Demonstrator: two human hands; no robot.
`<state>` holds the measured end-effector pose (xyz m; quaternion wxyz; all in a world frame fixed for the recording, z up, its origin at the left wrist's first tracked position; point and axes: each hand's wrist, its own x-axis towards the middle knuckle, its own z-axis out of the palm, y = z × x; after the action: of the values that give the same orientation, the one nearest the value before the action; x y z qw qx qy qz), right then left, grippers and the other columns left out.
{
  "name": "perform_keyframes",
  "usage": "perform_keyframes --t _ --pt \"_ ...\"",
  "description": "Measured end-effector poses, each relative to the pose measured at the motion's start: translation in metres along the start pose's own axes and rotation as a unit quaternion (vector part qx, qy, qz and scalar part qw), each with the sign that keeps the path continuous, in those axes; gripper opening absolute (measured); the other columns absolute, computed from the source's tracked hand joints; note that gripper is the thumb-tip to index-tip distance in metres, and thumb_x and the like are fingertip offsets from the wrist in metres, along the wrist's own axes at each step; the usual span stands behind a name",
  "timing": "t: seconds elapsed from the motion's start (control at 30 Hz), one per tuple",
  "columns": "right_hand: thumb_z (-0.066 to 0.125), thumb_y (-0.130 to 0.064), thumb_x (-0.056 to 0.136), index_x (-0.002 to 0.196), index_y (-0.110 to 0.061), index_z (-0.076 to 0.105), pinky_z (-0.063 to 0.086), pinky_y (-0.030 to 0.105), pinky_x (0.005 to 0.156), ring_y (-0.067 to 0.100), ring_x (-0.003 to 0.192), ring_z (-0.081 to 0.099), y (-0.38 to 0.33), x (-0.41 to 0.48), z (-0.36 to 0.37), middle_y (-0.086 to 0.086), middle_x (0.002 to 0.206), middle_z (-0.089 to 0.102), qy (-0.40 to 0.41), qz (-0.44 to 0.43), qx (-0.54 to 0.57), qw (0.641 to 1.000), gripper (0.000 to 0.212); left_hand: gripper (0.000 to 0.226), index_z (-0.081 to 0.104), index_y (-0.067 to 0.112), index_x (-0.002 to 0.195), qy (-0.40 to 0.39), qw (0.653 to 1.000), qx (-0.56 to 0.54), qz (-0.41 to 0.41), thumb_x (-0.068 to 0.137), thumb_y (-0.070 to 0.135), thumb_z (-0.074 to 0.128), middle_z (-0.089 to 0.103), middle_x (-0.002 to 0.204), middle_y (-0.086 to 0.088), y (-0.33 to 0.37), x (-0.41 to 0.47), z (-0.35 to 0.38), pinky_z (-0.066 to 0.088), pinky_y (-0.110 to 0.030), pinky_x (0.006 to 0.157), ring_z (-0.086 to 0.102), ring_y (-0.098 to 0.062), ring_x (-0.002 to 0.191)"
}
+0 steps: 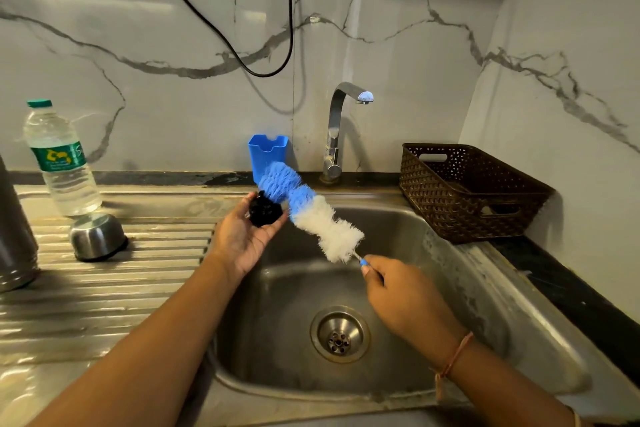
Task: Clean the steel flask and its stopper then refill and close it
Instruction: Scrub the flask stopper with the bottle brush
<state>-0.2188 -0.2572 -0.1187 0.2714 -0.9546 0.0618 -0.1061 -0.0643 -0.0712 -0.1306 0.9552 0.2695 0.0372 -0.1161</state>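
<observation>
My left hand (242,236) holds the black stopper (265,210) over the left edge of the sink (485,288), palm up, fingers curled round it. My right hand (401,298) grips the handle of a blue and white bottle brush (311,215), whose blue bristle end lies against the stopper. The steel flask (15,236) stands at the far left edge on the drainboard, only partly in view. A steel cup-shaped cap (98,236) sits upside down on the drainboard.
A plastic water bottle (62,163) with a green cap stands at the back left. Behind the sink are a blue holder (268,158) and the tap (337,135), which shows no running water. A brown woven basket (467,191) sits at the right.
</observation>
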Motion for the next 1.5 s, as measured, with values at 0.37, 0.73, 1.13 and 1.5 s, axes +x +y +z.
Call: perform_keyframes --t 0.37,0.73,1.13,1.5 --pt "0.036 -0.033 0.098 0.075 -0.023 0.045 0.044 0.034 0.073 0.019 0.074 0.051 -0.011 -0.012 0.000 -0.005 0.068 0.048 -0.050 -0.060 -0.056 0.995 0.027 0.025 0.054 0.007 0.113 0.066 0.997 0.006 0.050 0.103 0.011 0.031 0.063 0.113 -0.018 0.000 -0.003 0.002 0.059 -0.035 0.062 0.068 -0.025 0.089" --pt "0.037 -0.030 0.099 0.068 -0.023 0.038 0.039 0.034 0.068 0.019 0.068 0.046 -0.013 -0.016 0.004 -0.005 0.063 0.043 -0.058 -0.062 -0.028 0.996 0.032 0.022 0.055 0.012 0.109 0.038 0.996 0.069 0.051 0.103 0.010 0.034 0.062 0.112 -0.014 -0.008 -0.004 0.010 0.059 -0.037 0.074 0.064 -0.026 0.101" --pt "0.032 -0.032 0.099 0.110 -0.021 0.051 0.044 0.036 0.077 0.030 0.096 0.060 -0.025 -0.035 0.012 0.008 0.099 0.065 -0.059 -0.088 -0.058 0.993 0.024 0.019 0.057 0.014 0.112 0.090 0.995 0.039 0.028 0.099 0.023 0.045 0.063 0.112 -0.016 0.002 0.008 -0.003 0.055 -0.043 0.087 0.066 -0.026 0.099" --pt "0.033 -0.032 0.099 0.091 -0.022 0.051 0.049 0.040 0.081 0.030 0.091 0.062 -0.009 -0.008 -0.005 0.008 0.093 0.066 -0.015 -0.013 -0.066 0.998 0.022 0.036 0.046 0.002 0.134 0.026 0.999 0.026 0.009 0.102 0.016 0.037 0.063 0.115 -0.018 -0.008 0.000 0.008 0.057 -0.039 0.072 0.066 -0.028 0.097"
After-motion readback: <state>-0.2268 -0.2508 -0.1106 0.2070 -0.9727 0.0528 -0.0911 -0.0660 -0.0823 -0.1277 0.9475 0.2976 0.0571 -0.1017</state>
